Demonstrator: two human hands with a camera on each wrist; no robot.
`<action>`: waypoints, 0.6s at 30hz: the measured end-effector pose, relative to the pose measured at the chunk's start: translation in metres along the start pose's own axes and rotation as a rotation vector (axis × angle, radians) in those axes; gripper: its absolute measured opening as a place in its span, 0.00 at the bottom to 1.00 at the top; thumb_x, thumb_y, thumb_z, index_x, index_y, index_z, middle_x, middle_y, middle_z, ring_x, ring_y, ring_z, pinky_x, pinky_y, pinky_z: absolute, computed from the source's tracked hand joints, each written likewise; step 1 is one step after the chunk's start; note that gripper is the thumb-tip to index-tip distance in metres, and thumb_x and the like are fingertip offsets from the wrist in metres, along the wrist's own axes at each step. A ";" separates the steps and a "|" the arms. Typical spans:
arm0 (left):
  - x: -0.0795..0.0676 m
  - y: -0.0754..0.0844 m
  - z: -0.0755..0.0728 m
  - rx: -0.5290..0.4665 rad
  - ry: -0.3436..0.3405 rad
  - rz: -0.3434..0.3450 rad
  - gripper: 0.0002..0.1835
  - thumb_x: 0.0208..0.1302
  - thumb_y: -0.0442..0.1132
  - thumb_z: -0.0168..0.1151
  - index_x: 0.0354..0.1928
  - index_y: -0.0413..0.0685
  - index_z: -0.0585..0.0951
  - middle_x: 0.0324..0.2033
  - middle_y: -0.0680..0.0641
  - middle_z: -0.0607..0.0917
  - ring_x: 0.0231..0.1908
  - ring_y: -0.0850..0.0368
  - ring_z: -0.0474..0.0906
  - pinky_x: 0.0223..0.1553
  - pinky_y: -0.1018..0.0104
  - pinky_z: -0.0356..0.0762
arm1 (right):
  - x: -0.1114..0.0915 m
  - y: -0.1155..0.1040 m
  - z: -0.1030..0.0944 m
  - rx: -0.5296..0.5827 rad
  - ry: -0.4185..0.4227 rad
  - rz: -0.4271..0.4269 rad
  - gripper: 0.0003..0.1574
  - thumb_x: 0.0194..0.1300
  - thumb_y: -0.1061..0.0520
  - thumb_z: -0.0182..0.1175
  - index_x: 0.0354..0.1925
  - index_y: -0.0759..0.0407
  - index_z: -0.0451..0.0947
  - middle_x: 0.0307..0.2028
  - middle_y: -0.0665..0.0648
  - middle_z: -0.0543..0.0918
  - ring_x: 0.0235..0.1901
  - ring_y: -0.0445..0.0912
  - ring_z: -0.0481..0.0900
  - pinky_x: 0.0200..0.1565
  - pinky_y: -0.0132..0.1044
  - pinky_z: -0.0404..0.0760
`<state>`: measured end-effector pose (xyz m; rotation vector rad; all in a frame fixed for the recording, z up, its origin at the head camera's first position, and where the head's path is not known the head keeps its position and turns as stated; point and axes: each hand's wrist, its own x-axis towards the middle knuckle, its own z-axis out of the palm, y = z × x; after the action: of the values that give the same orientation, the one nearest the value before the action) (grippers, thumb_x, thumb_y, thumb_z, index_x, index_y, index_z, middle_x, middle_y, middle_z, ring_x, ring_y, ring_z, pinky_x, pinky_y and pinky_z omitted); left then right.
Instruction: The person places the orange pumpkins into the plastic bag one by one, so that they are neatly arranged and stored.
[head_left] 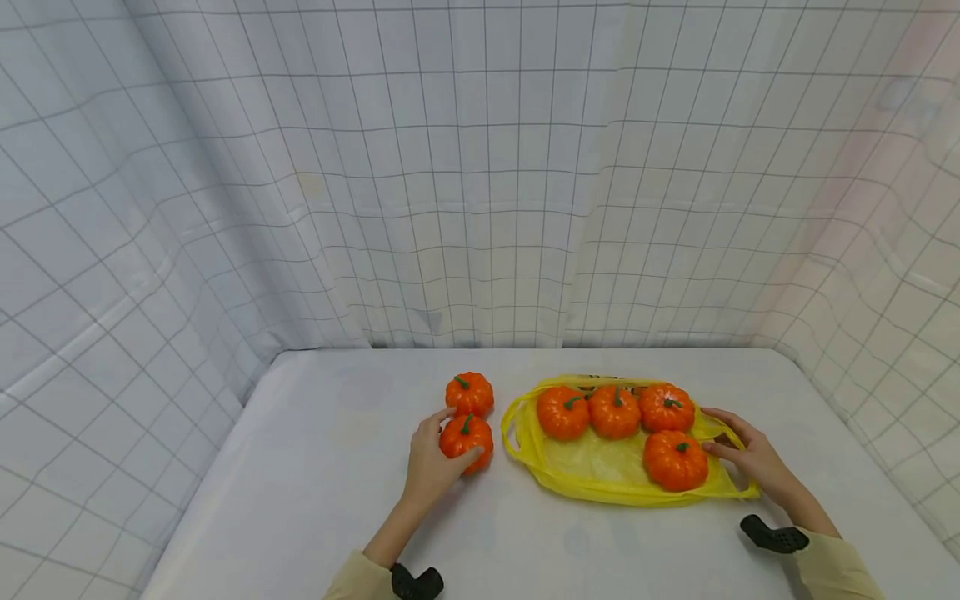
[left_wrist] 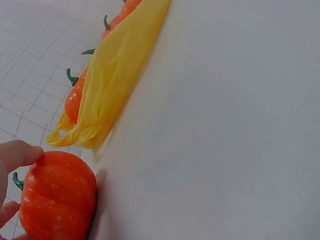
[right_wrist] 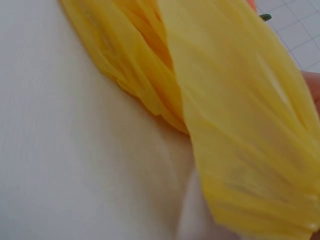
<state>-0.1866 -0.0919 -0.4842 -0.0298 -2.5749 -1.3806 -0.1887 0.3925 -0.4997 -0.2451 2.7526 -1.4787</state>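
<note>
In the head view my left hand (head_left: 432, 460) grips a small orange pumpkin (head_left: 470, 440) with a green stem, fingers on its far side and thumb on its near side. Up close, the left wrist view shows this glossy pumpkin (left_wrist: 60, 197) resting on the table with fingertips on its skin. A second pumpkin (head_left: 470, 392) stands right behind it. Over at the right, my right hand (head_left: 753, 458) is at the handle end of a yellow plastic bag (head_left: 600, 471), finger and thumb spread apart. Its thumb tip reaches the nearest pumpkin (head_left: 675, 461) on the bag. Yellow plastic hides most of this hand in the right wrist view.
Three more pumpkins (head_left: 616, 412) sit in a row along the bag's far side. The bag lies spread on a white table (head_left: 315, 467), one handle loop pointing left. White grid-patterned curtains (head_left: 480, 208) enclose the table at the back and sides.
</note>
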 end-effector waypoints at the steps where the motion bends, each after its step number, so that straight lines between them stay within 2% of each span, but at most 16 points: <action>1: 0.000 -0.001 0.000 0.001 -0.006 -0.005 0.36 0.48 0.44 0.73 0.61 0.46 0.72 0.55 0.42 0.76 0.51 0.47 0.70 0.51 0.47 0.72 | 0.000 0.000 0.000 0.003 0.000 -0.004 0.36 0.67 0.52 0.59 0.68 0.58 0.61 0.65 0.46 0.65 0.49 0.13 0.59 0.47 0.11 0.65; 4: 0.000 -0.002 0.000 -0.001 -0.028 -0.022 0.37 0.48 0.46 0.74 0.61 0.45 0.72 0.54 0.41 0.76 0.52 0.47 0.70 0.52 0.46 0.73 | 0.000 0.000 0.000 0.013 -0.003 -0.010 0.36 0.67 0.52 0.59 0.68 0.60 0.60 0.62 0.34 0.63 0.50 0.14 0.59 0.47 0.11 0.65; 6: 0.001 -0.003 -0.001 -0.010 -0.047 -0.032 0.37 0.49 0.46 0.73 0.62 0.44 0.71 0.55 0.41 0.76 0.54 0.45 0.71 0.55 0.44 0.73 | 0.000 0.001 0.001 0.016 -0.005 -0.006 0.37 0.67 0.52 0.59 0.69 0.61 0.60 0.60 0.30 0.61 0.50 0.13 0.58 0.47 0.11 0.65; 11: 0.002 -0.006 -0.004 -0.020 -0.109 -0.056 0.38 0.51 0.49 0.73 0.63 0.41 0.71 0.59 0.39 0.75 0.60 0.41 0.70 0.60 0.41 0.69 | 0.000 0.003 0.001 0.020 0.001 -0.003 0.37 0.67 0.52 0.59 0.68 0.62 0.60 0.59 0.28 0.60 0.50 0.13 0.58 0.47 0.10 0.65; 18: 0.006 -0.009 -0.007 -0.014 -0.145 -0.085 0.39 0.48 0.50 0.75 0.62 0.44 0.72 0.58 0.39 0.75 0.59 0.41 0.72 0.57 0.41 0.73 | 0.000 0.004 0.003 0.038 -0.002 -0.023 0.37 0.67 0.53 0.59 0.68 0.64 0.60 0.56 0.23 0.58 0.51 0.13 0.58 0.48 0.10 0.65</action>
<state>-0.1918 -0.1028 -0.4865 -0.0232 -2.7134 -1.4783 -0.1890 0.3925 -0.5046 -0.2782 2.7269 -1.5331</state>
